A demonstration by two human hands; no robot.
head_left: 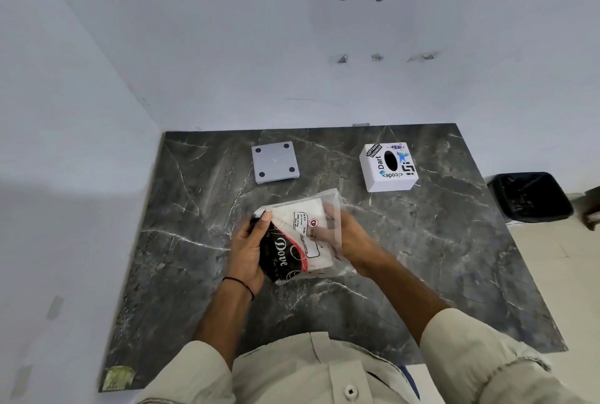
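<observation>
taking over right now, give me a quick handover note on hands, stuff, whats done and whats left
Left hand: grips the left edge of the tissue pack, thumb on top.
Right hand: holds the pack's right side, fingers showing through the clear wrapper.
Things: the pack is held up over the marble table. The white box cover lies back right and the grey base plate back left, apart from each other.
Done: the box is in two parts.
Left: the tissues are in the wrapper; probably take them out, load the box and close it.
</observation>
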